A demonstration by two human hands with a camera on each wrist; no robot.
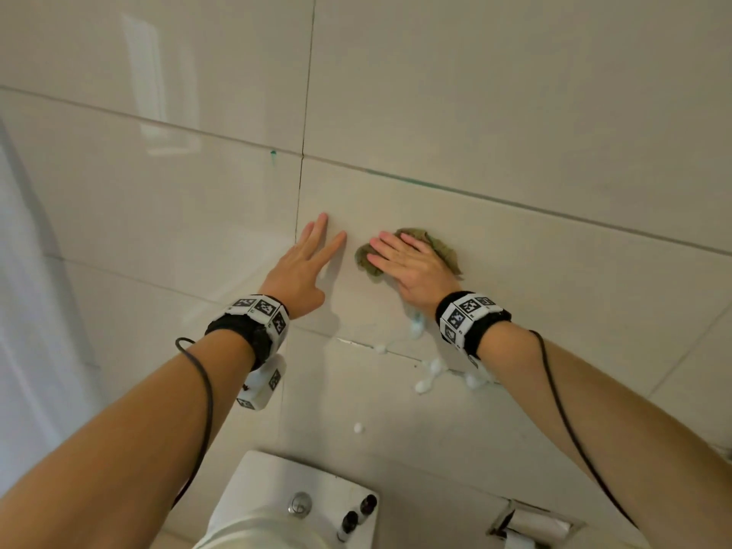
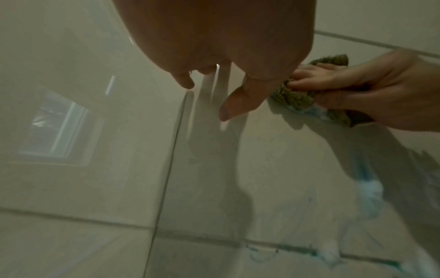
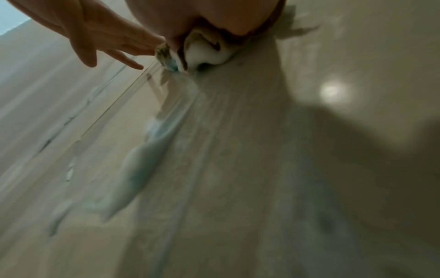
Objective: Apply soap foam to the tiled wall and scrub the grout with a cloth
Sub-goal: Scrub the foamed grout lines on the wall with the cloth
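Note:
My right hand lies flat on a crumpled olive-green cloth and presses it against the beige tiled wall. The fingers are straight and spread over the cloth. White foam sits under the palm. More soap foam clings to the wall below the wrist, around a horizontal grout line. My left hand is just left of the cloth, its straight fingers touching the tile beside a vertical grout line. It holds nothing.
A toilet tank stands below the hands, with a flush button and two small dark bottles on its lid. A toilet paper holder is at the lower right. One foam blob sits lower on the wall.

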